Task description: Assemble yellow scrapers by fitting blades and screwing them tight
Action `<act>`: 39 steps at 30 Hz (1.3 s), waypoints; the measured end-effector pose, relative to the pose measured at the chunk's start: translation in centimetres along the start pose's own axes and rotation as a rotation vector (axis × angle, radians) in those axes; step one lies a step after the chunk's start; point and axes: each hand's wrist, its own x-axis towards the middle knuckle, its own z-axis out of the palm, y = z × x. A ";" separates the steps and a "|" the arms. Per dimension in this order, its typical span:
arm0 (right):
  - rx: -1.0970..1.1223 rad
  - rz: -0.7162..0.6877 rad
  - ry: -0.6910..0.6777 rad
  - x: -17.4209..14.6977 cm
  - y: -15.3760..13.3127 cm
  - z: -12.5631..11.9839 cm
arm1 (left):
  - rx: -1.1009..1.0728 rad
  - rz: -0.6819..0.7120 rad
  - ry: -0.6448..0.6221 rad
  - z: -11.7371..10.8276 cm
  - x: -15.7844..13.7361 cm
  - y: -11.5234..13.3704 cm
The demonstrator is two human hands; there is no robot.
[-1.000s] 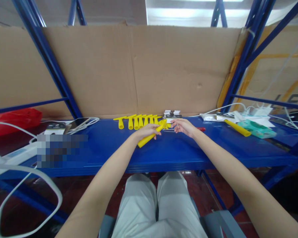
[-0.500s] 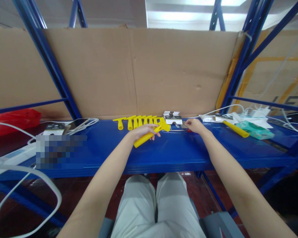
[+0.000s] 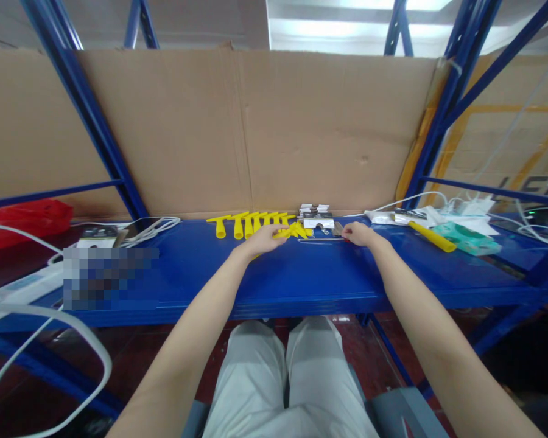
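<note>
Because the yellow tool [image 3: 296,230] looks light and stiff, its handle suits the left fingers [image 3: 277,230] gripping it near the tabletop [image 3: 301,277]'s far edge; the right fingers' [image 3: 346,231] hold is unclear.

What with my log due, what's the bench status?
Left hand over yellow tool, grip hidden. Right hand at end of metal rod, grip unclear. White packet close behind rod.
</note>
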 end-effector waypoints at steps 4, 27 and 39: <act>0.010 0.023 -0.026 -0.2 0.4 -0.3 | 0.236 0.094 0.076 0.5 0.1 -0.2; -0.040 0.315 0.129 1.5 -1.5 1.5 | 0.284 0.133 -0.024 1.8 0.3 -0.4; 0.084 0.367 0.211 2.8 -0.4 2.1 | 0.214 0.145 -0.007 1.9 0.6 -0.9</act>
